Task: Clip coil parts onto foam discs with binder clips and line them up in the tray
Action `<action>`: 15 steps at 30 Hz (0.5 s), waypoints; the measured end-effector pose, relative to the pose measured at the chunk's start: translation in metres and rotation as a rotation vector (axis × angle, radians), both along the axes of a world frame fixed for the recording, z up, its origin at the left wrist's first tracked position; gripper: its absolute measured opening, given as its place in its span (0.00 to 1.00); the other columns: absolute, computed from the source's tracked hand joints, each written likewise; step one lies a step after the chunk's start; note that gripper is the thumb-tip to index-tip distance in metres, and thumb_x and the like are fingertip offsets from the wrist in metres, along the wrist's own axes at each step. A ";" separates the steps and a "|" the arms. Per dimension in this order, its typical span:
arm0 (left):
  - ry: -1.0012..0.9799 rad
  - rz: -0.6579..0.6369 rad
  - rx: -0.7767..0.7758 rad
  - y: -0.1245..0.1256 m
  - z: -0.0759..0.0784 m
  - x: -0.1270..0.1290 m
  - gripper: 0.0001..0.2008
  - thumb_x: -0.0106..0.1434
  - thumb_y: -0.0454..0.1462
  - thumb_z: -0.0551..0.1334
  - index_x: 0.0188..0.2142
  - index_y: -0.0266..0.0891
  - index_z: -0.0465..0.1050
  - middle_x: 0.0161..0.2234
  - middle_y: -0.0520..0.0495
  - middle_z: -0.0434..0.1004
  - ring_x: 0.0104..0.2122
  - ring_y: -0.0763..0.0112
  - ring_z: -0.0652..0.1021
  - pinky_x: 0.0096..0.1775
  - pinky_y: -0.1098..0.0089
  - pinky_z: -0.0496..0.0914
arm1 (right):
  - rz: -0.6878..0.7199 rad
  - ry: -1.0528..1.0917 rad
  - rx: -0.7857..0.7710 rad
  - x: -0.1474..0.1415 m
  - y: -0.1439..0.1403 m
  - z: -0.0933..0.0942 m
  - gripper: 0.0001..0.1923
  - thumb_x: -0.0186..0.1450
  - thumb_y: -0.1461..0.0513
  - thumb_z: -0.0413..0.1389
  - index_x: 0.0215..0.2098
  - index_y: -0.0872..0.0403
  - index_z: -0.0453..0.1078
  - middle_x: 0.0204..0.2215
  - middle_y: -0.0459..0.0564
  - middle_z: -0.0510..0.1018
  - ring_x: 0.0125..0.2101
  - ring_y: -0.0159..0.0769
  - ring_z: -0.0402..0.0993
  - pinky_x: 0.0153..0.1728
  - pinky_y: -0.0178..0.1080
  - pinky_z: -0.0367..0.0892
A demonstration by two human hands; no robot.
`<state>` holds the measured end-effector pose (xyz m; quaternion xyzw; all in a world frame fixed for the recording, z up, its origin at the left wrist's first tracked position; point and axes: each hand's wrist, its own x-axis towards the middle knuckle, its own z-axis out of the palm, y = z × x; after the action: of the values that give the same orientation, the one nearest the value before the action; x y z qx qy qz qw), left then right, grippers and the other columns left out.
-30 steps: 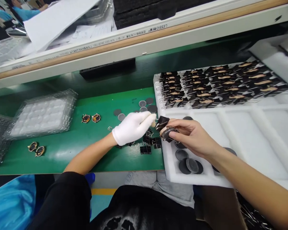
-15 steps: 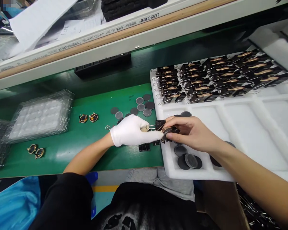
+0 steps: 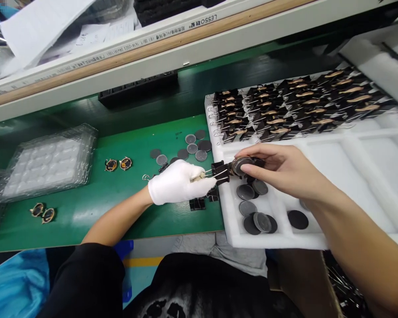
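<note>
My left hand (image 3: 175,182), in a white glove, pinches the wire handles of a black binder clip (image 3: 220,172). The clip's body points right, against or close to a round watch case (image 3: 233,168) with a dark disc (image 3: 243,166) on its face. Bare fingers of my right hand (image 3: 281,172) close round this case and hide its far side; another black clip seems to sit behind it. Below my gloved hand lie loose binder clips (image 3: 197,204). Grey discs (image 3: 201,155) are scattered on the green table, and more discs (image 3: 262,222) lie in the white tray (image 3: 230,238) under my right hand.
Rows of clipped watch cases (image 3: 275,120) fill the tray's far side. Small watch parts (image 3: 126,163) lie in pairs at the left, near stacked clear plastic trays (image 3: 49,163). A shelf edge (image 3: 152,51) crosses above the table. A box of clips (image 3: 348,282) stands low at the right.
My right hand has moved right and slightly up with the watch case, away from the gloved fingers. The binder clip in my left hand now shows fully between the hands.
</note>
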<state>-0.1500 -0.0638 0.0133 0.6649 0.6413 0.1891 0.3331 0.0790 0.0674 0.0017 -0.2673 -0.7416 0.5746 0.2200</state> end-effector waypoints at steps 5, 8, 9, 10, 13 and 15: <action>0.016 -0.091 0.135 -0.005 -0.007 0.012 0.23 0.66 0.46 0.59 0.18 0.40 0.56 0.16 0.56 0.55 0.20 0.78 0.58 0.25 0.70 0.54 | 0.143 -0.028 0.048 0.007 0.002 0.002 0.11 0.63 0.53 0.70 0.41 0.48 0.82 0.38 0.49 0.86 0.36 0.40 0.82 0.39 0.41 0.78; 0.031 -0.109 0.139 -0.007 -0.009 0.015 0.23 0.65 0.46 0.60 0.18 0.40 0.55 0.16 0.57 0.54 0.19 0.78 0.56 0.24 0.70 0.53 | 0.206 -0.042 0.076 0.010 0.002 0.002 0.10 0.62 0.54 0.70 0.41 0.48 0.83 0.38 0.48 0.86 0.37 0.41 0.82 0.40 0.41 0.78; 0.032 -0.116 0.138 -0.007 -0.009 0.016 0.23 0.65 0.46 0.60 0.18 0.41 0.55 0.16 0.57 0.53 0.19 0.78 0.56 0.24 0.70 0.53 | 0.220 -0.051 0.080 0.010 0.002 0.003 0.10 0.62 0.54 0.70 0.40 0.48 0.83 0.38 0.48 0.86 0.37 0.41 0.82 0.39 0.41 0.77; 0.034 -0.125 0.136 -0.007 -0.008 0.015 0.23 0.65 0.46 0.60 0.18 0.41 0.54 0.16 0.57 0.53 0.19 0.78 0.56 0.24 0.70 0.53 | 0.232 -0.060 0.083 0.010 0.002 0.003 0.10 0.62 0.54 0.69 0.40 0.48 0.83 0.38 0.48 0.86 0.37 0.41 0.82 0.38 0.41 0.77; 0.038 -0.138 0.131 -0.005 -0.006 0.013 0.23 0.65 0.46 0.60 0.18 0.41 0.55 0.16 0.57 0.54 0.19 0.78 0.57 0.24 0.70 0.53 | 0.248 -0.074 0.088 0.010 0.002 0.005 0.10 0.61 0.56 0.69 0.40 0.49 0.83 0.38 0.48 0.86 0.37 0.41 0.82 0.38 0.40 0.76; 0.038 -0.152 0.134 -0.003 -0.006 0.011 0.23 0.65 0.46 0.59 0.18 0.41 0.55 0.16 0.57 0.55 0.19 0.79 0.57 0.24 0.71 0.53 | 0.256 -0.080 0.094 0.009 0.000 0.006 0.10 0.59 0.60 0.69 0.40 0.49 0.81 0.37 0.47 0.85 0.37 0.40 0.81 0.40 0.40 0.76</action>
<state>-0.1394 -0.0671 0.0072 0.7357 0.5813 0.1929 0.2890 0.0877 0.0677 0.0072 -0.1825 -0.8040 0.5515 0.1272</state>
